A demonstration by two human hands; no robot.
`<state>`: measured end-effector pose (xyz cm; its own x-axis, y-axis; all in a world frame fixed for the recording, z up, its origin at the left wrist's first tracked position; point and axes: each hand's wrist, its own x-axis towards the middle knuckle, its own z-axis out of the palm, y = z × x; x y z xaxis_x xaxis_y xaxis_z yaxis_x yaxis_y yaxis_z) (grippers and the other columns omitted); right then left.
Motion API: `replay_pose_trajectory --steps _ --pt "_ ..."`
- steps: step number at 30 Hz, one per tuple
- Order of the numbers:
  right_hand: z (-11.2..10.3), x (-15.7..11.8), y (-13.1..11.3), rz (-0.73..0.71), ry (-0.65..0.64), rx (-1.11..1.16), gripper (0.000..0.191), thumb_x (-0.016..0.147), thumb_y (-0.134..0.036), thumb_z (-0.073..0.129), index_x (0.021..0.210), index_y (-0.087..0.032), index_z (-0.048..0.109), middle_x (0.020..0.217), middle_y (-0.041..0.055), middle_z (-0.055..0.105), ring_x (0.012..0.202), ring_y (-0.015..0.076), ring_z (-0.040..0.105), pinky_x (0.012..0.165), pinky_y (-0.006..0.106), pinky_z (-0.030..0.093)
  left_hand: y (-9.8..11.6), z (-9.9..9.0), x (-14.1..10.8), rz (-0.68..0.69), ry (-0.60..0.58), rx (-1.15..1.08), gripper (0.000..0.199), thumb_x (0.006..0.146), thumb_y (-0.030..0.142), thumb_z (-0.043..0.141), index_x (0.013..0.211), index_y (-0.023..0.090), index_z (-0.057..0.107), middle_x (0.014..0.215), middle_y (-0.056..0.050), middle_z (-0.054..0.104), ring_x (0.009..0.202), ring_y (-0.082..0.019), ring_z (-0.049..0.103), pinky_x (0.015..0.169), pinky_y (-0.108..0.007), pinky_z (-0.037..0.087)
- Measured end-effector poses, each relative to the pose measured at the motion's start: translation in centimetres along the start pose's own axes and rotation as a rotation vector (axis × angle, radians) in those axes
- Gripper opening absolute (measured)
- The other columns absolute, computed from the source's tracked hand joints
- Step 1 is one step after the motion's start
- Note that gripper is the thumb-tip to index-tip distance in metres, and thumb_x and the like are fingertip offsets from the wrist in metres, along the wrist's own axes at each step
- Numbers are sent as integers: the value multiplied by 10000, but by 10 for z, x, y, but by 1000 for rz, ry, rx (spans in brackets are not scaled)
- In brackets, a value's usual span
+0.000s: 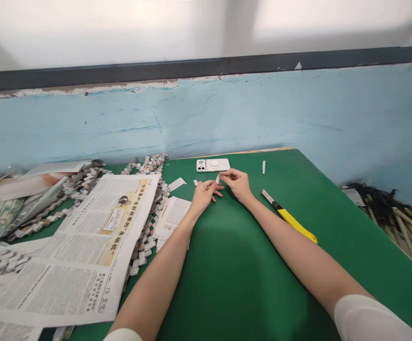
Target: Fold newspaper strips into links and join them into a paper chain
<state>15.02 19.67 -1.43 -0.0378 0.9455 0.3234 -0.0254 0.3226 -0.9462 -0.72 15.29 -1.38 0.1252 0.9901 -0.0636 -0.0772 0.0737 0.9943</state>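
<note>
A small white paper strip (217, 179) is pinched between my two hands above the green table. My left hand (204, 195) closes its thumb and index finger on the strip's lower part, with the other fingers partly stretched out. From the right, my right hand (238, 184) grips the upper end with its fingertips. Just behind the hands lies a white phone (213, 165), back side up. Another paper strip (263, 167) rests flat to the right. A yellow-handled knife (294, 223) lies beside my right forearm, its blade pointing away from me.
A large newspaper sheet (81, 246) covers the left side, over chains of folded paper (144, 239). Cut newspaper pieces (172, 218) lie by my left forearm. The green table (241, 284) meets a blue wall (227, 113). Bundled sticks (408, 227) lie beyond the right edge.
</note>
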Motion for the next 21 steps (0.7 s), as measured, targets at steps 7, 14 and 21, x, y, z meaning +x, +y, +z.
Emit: replay_pose_trajectory --steps 7,14,21 --pt "2 -4 -4 -84 -63 -95 266 800 -442 796 868 -185 801 716 25 705 589 145 539 580 295 438 1 -2 1 5 13 -23 299 956 348 624 1088 86 684 1023 -173 790 654 -161 741 455 -191 488" --pt "0 -3 -10 -116 -163 -189 364 902 -529 683 772 -201 772 746 43 686 691 175 584 662 313 467 2 -4 0 24 -2 -29 425 927 472 665 1126 98 692 1019 -160 787 657 -167 744 459 -191 497" --pt "2 -1 -6 -17 -171 -151 377 810 -553 766 923 -193 758 652 -13 582 577 135 469 570 286 393 2 -4 0 53 -26 -32 459 912 535 661 1076 107 692 996 -155 787 626 -155 727 466 -195 495"
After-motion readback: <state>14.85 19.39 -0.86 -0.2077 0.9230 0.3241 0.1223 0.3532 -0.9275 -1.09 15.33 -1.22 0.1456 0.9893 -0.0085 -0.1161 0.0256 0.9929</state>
